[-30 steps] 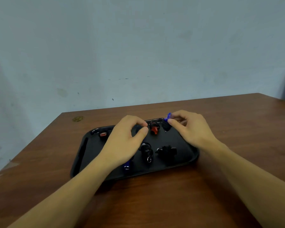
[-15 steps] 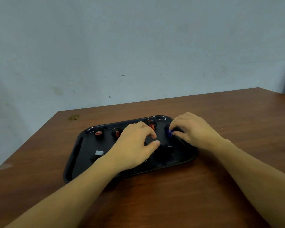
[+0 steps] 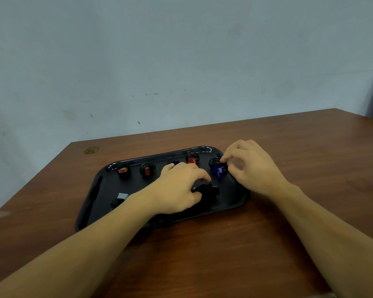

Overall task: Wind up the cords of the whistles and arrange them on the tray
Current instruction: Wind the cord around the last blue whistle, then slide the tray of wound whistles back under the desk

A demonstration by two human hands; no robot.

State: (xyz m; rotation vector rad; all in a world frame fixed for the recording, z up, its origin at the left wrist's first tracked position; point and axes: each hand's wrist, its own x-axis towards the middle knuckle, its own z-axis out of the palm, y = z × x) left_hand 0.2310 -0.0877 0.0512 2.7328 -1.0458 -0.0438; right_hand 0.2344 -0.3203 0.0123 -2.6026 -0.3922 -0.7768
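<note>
A wooden table (image 3: pixel 267 211) is seen from above and in front, set against a pale blue-grey wall (image 3: pixel 181 61). A black tray (image 3: pixel 95 196) is laid on the table, nearer its far left corner than its near edge, with its long side running left to right.

Both forearms are stretched over the table's near edge. The left hand (image 3: pixel 177 188) is held over the middle of the tray, knuckles up, fingers curled; a black whistle (image 3: pixel 209 190) near the tray's near edge is pinched between its thumb and forefinger. The right hand (image 3: pixel 250 166) is placed over the tray's right end, fingers bent, and its fingertips are set on the black wound cord of a blue whistle (image 3: pixel 219 168) at the tray's far right corner; whether that whistle is gripped or only touched cannot be told.

Along the tray's far edge a row of wound whistles is laid: a red whistle (image 3: pixel 123 170) at the far left corner, a second red whistle (image 3: pixel 147 170) just beside it, a third red whistle (image 3: pixel 191 158) further right. A small blue piece shows just beyond the left knuckles. A whistle with a pale mouthpiece (image 3: pixel 120 198) is partly hidden by the left forearm, towards the tray's near left.

A small brass-coloured disc (image 3: pixel 91 150) lies on the table by its far left corner.
</note>
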